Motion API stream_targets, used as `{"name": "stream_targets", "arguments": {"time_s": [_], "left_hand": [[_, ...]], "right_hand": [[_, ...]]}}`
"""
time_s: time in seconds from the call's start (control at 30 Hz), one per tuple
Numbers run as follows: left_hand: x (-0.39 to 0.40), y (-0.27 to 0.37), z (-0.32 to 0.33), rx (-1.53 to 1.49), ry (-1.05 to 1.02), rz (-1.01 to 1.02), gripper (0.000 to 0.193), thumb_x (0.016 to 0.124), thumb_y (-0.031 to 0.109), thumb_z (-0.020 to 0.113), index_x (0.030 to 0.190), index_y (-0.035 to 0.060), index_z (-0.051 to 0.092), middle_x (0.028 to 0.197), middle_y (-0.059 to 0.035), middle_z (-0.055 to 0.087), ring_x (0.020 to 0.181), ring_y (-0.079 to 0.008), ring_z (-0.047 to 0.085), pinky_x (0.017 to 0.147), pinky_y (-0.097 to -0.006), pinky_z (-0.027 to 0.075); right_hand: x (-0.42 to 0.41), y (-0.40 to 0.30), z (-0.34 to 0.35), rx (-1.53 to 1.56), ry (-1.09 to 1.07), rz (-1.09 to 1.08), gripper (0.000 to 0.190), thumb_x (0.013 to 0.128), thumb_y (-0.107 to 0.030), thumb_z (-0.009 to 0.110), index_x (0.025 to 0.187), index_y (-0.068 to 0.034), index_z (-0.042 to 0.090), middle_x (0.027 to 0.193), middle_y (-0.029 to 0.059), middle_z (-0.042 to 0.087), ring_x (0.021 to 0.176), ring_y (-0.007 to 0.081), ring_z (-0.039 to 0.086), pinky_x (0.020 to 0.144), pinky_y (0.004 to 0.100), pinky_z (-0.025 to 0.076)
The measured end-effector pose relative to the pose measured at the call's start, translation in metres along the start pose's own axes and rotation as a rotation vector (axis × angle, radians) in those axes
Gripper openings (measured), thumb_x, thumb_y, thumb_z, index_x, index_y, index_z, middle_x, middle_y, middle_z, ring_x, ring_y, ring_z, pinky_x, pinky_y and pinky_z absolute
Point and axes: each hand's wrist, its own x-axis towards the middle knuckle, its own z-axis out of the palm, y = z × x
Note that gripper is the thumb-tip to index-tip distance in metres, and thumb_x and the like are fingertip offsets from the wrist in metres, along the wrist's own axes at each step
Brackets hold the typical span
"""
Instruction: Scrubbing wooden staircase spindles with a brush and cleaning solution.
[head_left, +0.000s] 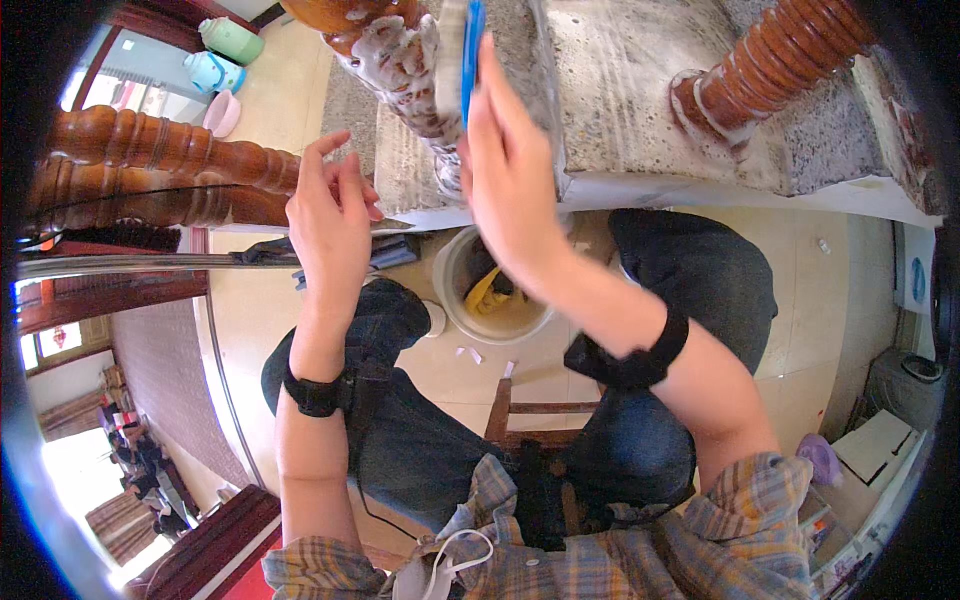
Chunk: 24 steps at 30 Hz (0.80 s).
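My right hand (514, 172) grips a scrubbing brush (472, 52) with a blue back and pale, motion-blurred bristles. The bristles face a turned wooden baluster (405, 82) coated in white foam, at the top of the view. Left of that baluster, my left hand (330, 199) hangs in the air with its fingers loosely apart and nothing in them. Wet, speckled stone steps (622, 112) carry the foamy baluster and a second brown, ringed baluster (772, 75), which has suds around its base.
Below the step stands a bucket (442, 277) holding murky water and a yellow cloth-like item (487, 296). A wooden stool (555, 409) is between my legs. Brown turned posts (187, 161) lie to the left, near thermos flasks (214, 71) and a pink basin (223, 112).
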Motion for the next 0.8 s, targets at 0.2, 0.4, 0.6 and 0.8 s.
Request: {"name": "stream_targets", "arguments": {"time_s": [0.2, 0.4, 0.6, 0.8], "left_hand": [[0.002, -0.003, 0.001, -0.055, 0.004, 0.031, 0.022, 0.090, 0.014, 0.047, 0.108, 0.0020, 0.052, 0.056, -0.0058, 0.055, 0.048, -0.0122, 0.056, 0.046, -0.0263, 0.043], [-0.003, -0.004, -0.004, -0.052, 0.015, 0.031, 0.023, 0.091, 0.014, 0.047, 0.110, 0.0009, 0.052, 0.056, -0.0040, 0.052, 0.048, -0.0079, 0.051, 0.045, -0.0222, 0.041], [-0.001, -0.004, -0.005, -0.044, 0.010, 0.053, 0.024, 0.092, 0.015, 0.047, 0.110, 0.0010, 0.052, 0.056, -0.0038, 0.052, 0.048, -0.0077, 0.050, 0.046, -0.0220, 0.041], [-0.002, -0.005, -0.005, -0.037, -0.017, 0.047, 0.021, 0.090, 0.014, 0.048, 0.106, 0.0013, 0.052, 0.057, -0.0053, 0.055, 0.047, -0.0122, 0.056, 0.046, -0.0256, 0.042]], "right_hand": [[-0.013, 0.005, 0.006, 0.053, 0.039, -0.099, 0.044, 0.094, -0.015, 0.041, 0.137, -0.010, 0.031, 0.054, 0.0048, 0.038, 0.050, 0.0109, 0.036, 0.047, 0.0296, 0.035], [-0.003, -0.016, 0.002, -0.093, -0.025, 0.197, 0.048, 0.095, -0.012, 0.035, 0.141, -0.013, 0.020, 0.116, 0.0230, 0.055, 0.103, 0.0239, 0.056, 0.080, 0.0298, 0.043], [-0.006, 0.008, 0.007, 0.089, -0.014, 0.062, 0.048, 0.098, -0.021, 0.031, 0.143, -0.020, 0.012, 0.058, -0.0053, 0.032, 0.042, 0.0022, 0.029, 0.037, 0.0180, 0.028], [-0.026, 0.019, 0.009, 0.075, -0.005, 0.103, 0.049, 0.098, -0.024, 0.033, 0.143, -0.020, 0.013, 0.056, -0.0043, 0.030, 0.042, 0.0036, 0.029, 0.036, 0.0189, 0.027]]}}
